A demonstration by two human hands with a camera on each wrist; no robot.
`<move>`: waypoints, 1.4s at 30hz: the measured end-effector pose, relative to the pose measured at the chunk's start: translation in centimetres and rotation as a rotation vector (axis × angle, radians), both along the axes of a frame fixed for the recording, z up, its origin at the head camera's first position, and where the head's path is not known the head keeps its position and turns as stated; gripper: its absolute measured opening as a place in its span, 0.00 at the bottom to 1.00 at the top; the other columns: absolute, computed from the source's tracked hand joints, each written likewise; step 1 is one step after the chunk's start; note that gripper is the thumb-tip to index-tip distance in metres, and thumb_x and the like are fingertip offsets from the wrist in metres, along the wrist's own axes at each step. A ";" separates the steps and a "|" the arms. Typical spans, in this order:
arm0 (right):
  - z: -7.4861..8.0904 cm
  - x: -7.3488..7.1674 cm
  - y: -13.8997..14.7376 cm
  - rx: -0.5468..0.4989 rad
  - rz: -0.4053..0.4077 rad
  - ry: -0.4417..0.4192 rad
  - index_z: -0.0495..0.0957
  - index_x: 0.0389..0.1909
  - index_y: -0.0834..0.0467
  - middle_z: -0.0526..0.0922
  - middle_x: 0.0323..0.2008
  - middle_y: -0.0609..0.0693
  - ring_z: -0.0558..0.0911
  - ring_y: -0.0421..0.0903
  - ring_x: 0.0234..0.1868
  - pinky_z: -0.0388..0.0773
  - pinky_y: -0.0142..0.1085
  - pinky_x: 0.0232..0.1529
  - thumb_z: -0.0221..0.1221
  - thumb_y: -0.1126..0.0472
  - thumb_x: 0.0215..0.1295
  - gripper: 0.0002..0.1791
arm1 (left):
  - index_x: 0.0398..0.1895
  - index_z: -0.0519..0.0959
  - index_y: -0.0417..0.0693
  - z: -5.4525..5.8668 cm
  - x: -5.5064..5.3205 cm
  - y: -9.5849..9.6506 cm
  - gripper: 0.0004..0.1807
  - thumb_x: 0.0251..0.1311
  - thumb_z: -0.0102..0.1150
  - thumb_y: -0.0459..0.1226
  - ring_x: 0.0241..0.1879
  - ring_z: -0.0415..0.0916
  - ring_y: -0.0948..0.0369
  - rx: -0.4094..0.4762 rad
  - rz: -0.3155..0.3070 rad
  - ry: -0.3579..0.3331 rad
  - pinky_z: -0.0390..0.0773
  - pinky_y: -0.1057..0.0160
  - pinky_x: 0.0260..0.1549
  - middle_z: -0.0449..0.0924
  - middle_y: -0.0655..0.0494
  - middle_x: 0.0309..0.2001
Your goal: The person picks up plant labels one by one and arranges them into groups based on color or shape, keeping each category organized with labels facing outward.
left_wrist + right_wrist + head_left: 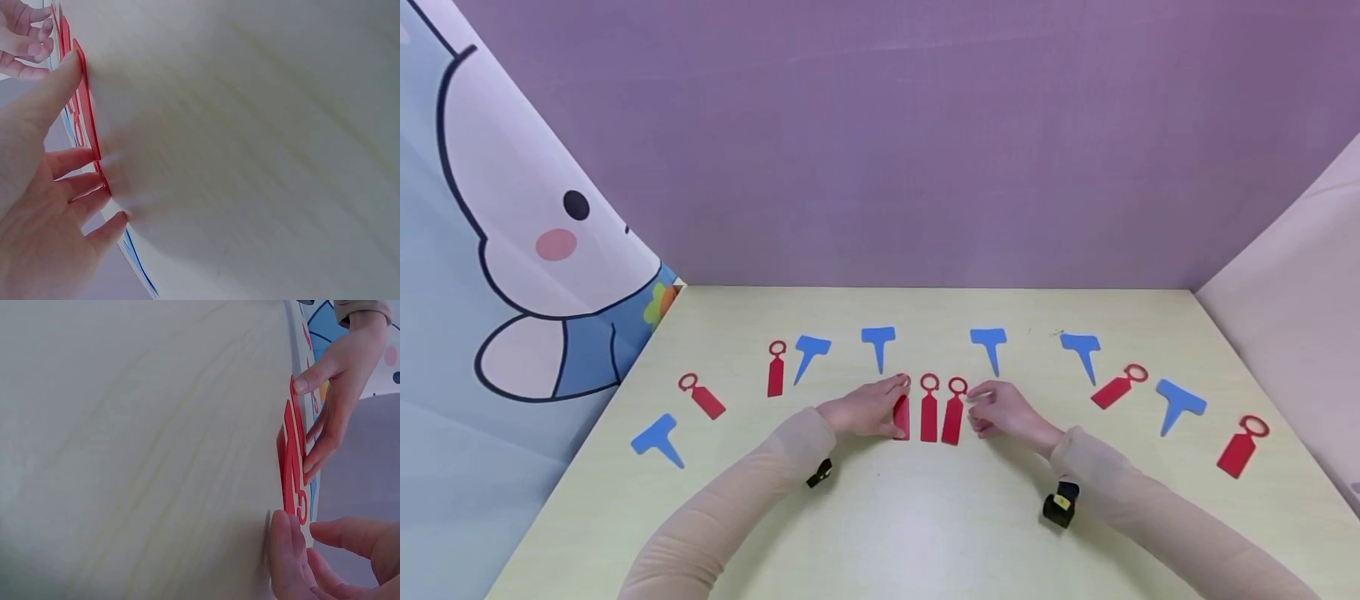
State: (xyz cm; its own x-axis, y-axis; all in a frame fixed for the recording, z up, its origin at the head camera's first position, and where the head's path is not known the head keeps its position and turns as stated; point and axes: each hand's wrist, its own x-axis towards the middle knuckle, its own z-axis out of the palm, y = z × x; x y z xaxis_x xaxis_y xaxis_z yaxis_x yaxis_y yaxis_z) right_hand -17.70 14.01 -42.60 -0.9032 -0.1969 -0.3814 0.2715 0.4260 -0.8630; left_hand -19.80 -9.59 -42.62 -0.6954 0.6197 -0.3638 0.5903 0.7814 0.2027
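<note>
Partly beneath left fingers [889, 386], red tag [902, 420]

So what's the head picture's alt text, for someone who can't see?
A person's left hand touches the leftmost of three red ring-topped tags in a row on a table; the right hand is beside the rightmost. More red tags and blue T-shaped labels curve around.
</note>
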 end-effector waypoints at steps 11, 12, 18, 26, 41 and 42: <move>1.1 -0.1 2.2 0.162 0.114 0.215 0.70 0.46 0.69 0.77 0.29 0.58 0.76 0.47 0.24 0.76 0.36 0.27 0.52 0.69 0.58 0.15 | 0.67 0.49 0.43 0.0 -0.1 0.0 0.44 0.53 0.55 0.52 0.67 0.40 0.57 0.015 0.013 -0.017 0.53 0.62 0.62 0.43 0.51 0.69; 1.2 0.0 2.6 0.188 0.118 0.236 0.70 0.46 0.69 0.76 0.29 0.58 0.76 0.47 0.25 0.76 0.36 0.27 0.52 0.68 0.58 0.15 | 0.67 0.49 0.43 0.0 -0.1 0.0 0.44 0.53 0.55 0.52 0.67 0.40 0.57 0.015 0.015 -0.019 0.53 0.62 0.62 0.44 0.51 0.69; 1.8 0.1 4.9 0.377 0.117 0.379 0.70 0.47 0.68 0.77 0.32 0.58 0.76 0.49 0.30 0.73 0.33 0.26 0.52 0.67 0.60 0.15 | 0.68 0.48 0.45 -0.2 -0.1 0.0 0.44 0.52 0.56 0.52 0.67 0.40 0.57 0.020 0.029 -0.018 0.55 0.62 0.61 0.43 0.52 0.69; 2.3 -0.2 8.6 0.513 0.088 0.490 0.71 0.46 0.68 0.78 0.33 0.63 0.77 0.53 0.30 0.74 0.39 0.28 0.52 0.67 0.59 0.15 | 0.68 0.48 0.45 -0.2 -0.1 -0.1 0.44 0.52 0.56 0.52 0.67 0.40 0.57 0.019 0.028 -0.021 0.54 0.62 0.62 0.43 0.52 0.69; 2.5 -0.8 14.5 0.548 0.045 0.514 0.67 0.48 0.72 0.76 0.35 0.68 0.78 0.57 0.31 0.75 0.38 0.25 0.52 0.67 0.59 0.18 | 0.67 0.48 0.44 -0.1 -0.1 0.0 0.44 0.52 0.56 0.52 0.67 0.40 0.57 0.015 0.025 -0.015 0.53 0.62 0.62 0.43 0.52 0.69; 2.4 -0.9 14.8 0.545 0.048 0.504 0.67 0.48 0.72 0.75 0.36 0.68 0.77 0.58 0.33 0.75 0.39 0.26 0.52 0.67 0.59 0.18 | 0.67 0.48 0.44 -0.1 0.0 0.0 0.44 0.52 0.55 0.52 0.67 0.40 0.57 0.015 0.023 -0.015 0.53 0.62 0.62 0.43 0.52 0.69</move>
